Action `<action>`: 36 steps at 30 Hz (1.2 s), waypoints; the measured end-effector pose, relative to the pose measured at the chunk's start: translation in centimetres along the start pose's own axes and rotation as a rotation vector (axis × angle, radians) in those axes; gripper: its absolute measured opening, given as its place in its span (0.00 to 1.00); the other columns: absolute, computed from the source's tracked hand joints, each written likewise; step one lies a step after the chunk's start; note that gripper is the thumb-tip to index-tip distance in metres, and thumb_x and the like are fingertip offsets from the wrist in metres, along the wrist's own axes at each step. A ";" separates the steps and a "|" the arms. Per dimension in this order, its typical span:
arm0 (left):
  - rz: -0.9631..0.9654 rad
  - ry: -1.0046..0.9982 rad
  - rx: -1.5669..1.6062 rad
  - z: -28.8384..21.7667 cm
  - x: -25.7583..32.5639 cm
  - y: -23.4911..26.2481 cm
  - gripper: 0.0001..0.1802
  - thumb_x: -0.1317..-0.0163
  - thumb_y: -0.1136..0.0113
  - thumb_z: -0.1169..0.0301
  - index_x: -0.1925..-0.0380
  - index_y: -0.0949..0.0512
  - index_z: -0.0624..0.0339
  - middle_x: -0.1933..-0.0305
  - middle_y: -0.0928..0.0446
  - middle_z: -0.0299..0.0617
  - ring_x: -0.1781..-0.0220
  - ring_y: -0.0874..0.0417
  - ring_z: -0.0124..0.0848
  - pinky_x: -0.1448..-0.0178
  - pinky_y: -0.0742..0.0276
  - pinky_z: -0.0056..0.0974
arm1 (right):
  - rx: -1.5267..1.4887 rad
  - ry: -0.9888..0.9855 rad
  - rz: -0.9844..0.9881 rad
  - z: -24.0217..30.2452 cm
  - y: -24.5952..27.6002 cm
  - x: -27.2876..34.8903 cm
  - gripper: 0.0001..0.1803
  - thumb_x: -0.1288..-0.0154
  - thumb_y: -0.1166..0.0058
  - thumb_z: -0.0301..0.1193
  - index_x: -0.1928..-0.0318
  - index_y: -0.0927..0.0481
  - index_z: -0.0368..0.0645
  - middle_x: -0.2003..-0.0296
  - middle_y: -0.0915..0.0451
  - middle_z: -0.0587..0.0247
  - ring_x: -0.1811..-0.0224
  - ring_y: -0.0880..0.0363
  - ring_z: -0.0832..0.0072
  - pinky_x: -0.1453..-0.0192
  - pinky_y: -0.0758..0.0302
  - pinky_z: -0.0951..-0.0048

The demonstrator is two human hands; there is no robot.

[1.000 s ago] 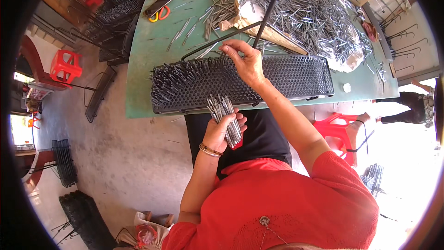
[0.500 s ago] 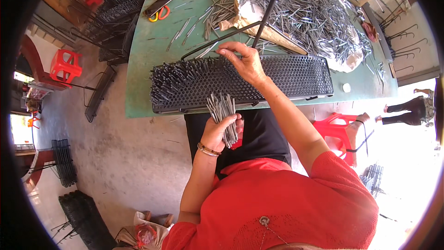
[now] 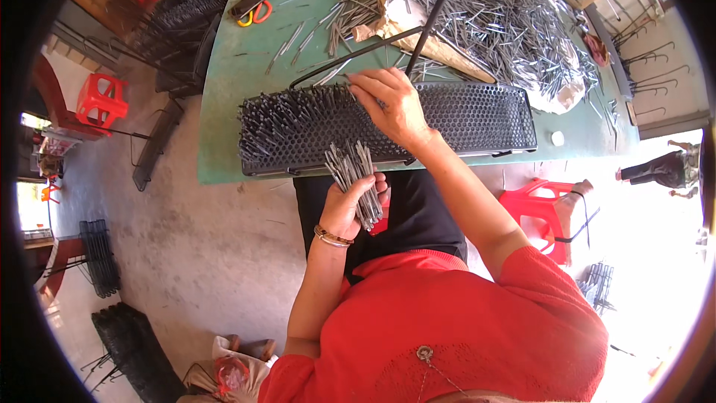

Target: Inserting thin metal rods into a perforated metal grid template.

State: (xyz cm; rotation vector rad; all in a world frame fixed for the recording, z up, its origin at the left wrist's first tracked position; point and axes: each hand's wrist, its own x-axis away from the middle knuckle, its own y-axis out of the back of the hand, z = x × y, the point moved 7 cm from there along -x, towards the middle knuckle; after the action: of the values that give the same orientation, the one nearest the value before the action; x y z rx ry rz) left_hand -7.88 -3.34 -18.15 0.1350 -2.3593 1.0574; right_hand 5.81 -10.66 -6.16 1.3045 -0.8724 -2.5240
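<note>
My left hand [image 3: 341, 207] is closed round a bundle of thin grey metal rods [image 3: 349, 164], held just in front of the table edge. Before me lies a long black frame with a honeycomb of holes [image 3: 477, 117]. Many rods [image 3: 272, 123] stand upright in the holes of its left part, while bare holes show on its right. Over the far middle of this frame is my right hand [image 3: 395, 108], thumb and fingertips pinched together by the last standing rods. Whatever is between those fingertips is too small to make out.
A large heap of loose rods [image 3: 492, 19] lies on a sack on the green table [image 3: 224, 134]. A black bar [image 3: 440, 11] rises above the frame. Orange-handled scissors [image 3: 256, 13] and a phone [image 3: 255, 0] lie at the far left. A red stool [image 3: 538, 213] stands right.
My right hand has shifted slightly left along the frame's far side, its fingers drawn closer together. The left hand still grips the rod bundle. The whole view has moved a little.
</note>
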 end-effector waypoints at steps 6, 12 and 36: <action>-0.002 -0.015 0.015 -0.2 -0.2 -0.2 0.10 0.39 0.42 0.74 0.58 0.24 0.65 0.63 0.20 0.44 0.63 0.17 0.32 0.59 0.17 0.38 | -0.005 -0.023 0.026 -0.1 0.1 -0.2 0.13 0.43 0.41 0.26 0.56 0.19 0.42 0.60 0.20 0.61 0.61 0.25 0.63 0.55 0.28 0.66; 0.027 0.007 0.008 0.5 -0.2 -0.1 0.11 0.40 0.43 0.75 0.57 0.24 0.65 0.63 0.20 0.43 0.63 0.17 0.32 0.59 0.17 0.38 | 0.016 0.107 0.130 -0.3 -1.7 -1.3 0.11 0.44 0.40 0.27 0.59 0.19 0.43 0.63 0.22 0.63 0.61 0.26 0.64 0.54 0.30 0.64; 0.049 0.015 0.022 0.6 0.0 0.3 0.14 0.42 0.43 0.78 0.54 0.26 0.62 0.63 0.22 0.39 0.63 0.18 0.30 0.60 0.17 0.36 | 0.243 0.100 0.335 0.6 -1.5 -2.4 0.06 0.49 0.40 0.30 0.68 0.18 0.47 0.60 0.24 0.68 0.54 0.28 0.67 0.49 0.34 0.64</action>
State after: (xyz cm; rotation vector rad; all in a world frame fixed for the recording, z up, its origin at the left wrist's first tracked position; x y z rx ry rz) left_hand -8.23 -3.57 -18.72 0.0774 -2.3489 1.1035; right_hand 6.95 -8.26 -5.10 1.2144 -1.2856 -2.1309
